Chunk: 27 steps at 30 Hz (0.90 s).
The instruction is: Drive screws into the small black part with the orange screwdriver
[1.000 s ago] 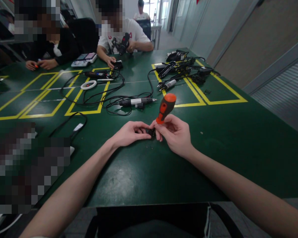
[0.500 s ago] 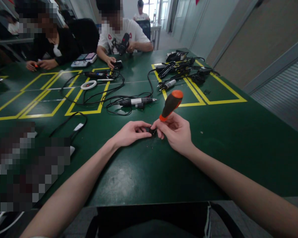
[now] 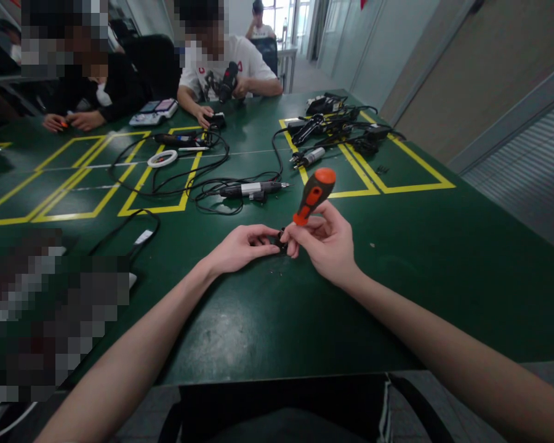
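My right hand (image 3: 325, 243) is closed around the lower part of a screwdriver (image 3: 316, 191), whose orange and dark grey handle tilts up and to the right. Its shaft is hidden by my fingers. Between the thumb and fingers of my left hand (image 3: 244, 247) is a small black part (image 3: 282, 243), resting at table level; its kind is too small to make out. The fingertips of my right hand touch or nearly touch that part. A few tiny bits (image 3: 276, 272) lie on the table just in front of it.
On the green table (image 3: 240, 332) lie a corded rotary tool (image 3: 252, 189), a white tape ring (image 3: 162, 159), a heap of black cables and tools (image 3: 332, 126), and tiny screws (image 3: 382, 169). Across the table a person (image 3: 233, 64) holds a black power tool; another person (image 3: 96, 92) sits at left.
The screwdriver handle has turned, and an orange patch on its side now shows. The camera view has shifted slightly. My left hand keeps its place on the black part.
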### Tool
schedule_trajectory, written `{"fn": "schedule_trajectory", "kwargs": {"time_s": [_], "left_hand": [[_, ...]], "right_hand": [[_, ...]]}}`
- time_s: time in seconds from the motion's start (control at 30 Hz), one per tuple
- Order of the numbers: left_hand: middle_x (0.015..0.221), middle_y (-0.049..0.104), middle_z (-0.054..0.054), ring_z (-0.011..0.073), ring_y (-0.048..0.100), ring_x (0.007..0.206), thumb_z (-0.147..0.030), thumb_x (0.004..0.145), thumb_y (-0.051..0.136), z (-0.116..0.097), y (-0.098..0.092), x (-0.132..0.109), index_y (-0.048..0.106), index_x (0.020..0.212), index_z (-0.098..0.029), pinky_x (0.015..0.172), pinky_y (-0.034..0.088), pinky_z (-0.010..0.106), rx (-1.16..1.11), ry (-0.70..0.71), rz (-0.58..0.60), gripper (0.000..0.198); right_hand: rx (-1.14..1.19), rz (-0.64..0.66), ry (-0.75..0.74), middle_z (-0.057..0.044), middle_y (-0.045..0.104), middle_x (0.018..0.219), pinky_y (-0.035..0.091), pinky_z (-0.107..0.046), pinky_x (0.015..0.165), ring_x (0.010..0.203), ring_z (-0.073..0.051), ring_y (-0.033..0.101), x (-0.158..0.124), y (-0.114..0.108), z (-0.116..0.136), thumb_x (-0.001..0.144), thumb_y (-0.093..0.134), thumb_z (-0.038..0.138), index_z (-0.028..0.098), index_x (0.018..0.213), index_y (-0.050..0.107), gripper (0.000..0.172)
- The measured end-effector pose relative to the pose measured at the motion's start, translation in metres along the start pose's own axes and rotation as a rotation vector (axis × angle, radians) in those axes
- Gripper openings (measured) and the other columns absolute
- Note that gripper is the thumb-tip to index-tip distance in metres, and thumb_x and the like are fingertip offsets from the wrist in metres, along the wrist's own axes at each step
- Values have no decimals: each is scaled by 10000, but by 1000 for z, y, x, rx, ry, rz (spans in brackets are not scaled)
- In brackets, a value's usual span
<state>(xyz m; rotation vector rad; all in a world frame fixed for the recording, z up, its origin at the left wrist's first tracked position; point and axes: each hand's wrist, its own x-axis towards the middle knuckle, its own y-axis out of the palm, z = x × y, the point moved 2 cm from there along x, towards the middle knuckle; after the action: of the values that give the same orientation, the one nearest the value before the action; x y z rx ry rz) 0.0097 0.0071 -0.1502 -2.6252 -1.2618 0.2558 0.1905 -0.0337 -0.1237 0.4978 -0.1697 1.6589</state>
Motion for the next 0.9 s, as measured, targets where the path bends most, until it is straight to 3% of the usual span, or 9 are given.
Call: {"fn": "schedule_trajectory", "kwargs": {"time_s": [0.17, 0.3, 0.43, 0.6, 0.9], "left_hand": [[912, 711, 41, 118, 584, 772, -366, 851, 768, -1, -1, 0, 746, 1191, -100, 732, 467, 244, 20, 16, -4, 432], [894, 694, 36, 117, 582, 781, -363, 854, 760, -1, 0, 1, 756, 1104, -99, 740, 466, 240, 0, 33, 8, 364], [821, 662, 3, 103, 557, 729, -368, 839, 773, 1, 1, 2, 757, 1079, -110, 701, 446, 227, -31, 21, -1, 353], [854, 710, 26, 116, 595, 750, -358, 852, 761, 1, 1, 1, 756, 1111, -104, 714, 459, 236, -25, 13, 8, 362], [908, 724, 44, 111, 589, 756, -370, 854, 766, -1, -1, 2, 767, 1122, -101, 714, 466, 232, 13, 25, -1, 379]], "right_hand": [[-14, -51, -45, 31, 701, 669, 558, -219, 457, 490, -96, 650, 0, 2, 1, 895, 807, 412, 208, 823, 635, 276], [-87, 30, -49, -5, 722, 742, 566, -229, 488, 535, -93, 657, -1, 1, 2, 950, 737, 409, 187, 849, 709, 245], [-98, 61, -46, 14, 731, 730, 569, -221, 516, 546, -88, 656, -2, 0, 2, 954, 724, 353, 199, 955, 683, 159], [-84, 26, -9, 25, 741, 716, 567, -215, 512, 543, -93, 665, -2, 2, 3, 837, 852, 304, 214, 885, 617, 257], [-140, 98, 1, 20, 662, 697, 562, -238, 530, 562, -93, 629, 3, -3, 2, 965, 695, 421, 192, 848, 686, 258]]}}
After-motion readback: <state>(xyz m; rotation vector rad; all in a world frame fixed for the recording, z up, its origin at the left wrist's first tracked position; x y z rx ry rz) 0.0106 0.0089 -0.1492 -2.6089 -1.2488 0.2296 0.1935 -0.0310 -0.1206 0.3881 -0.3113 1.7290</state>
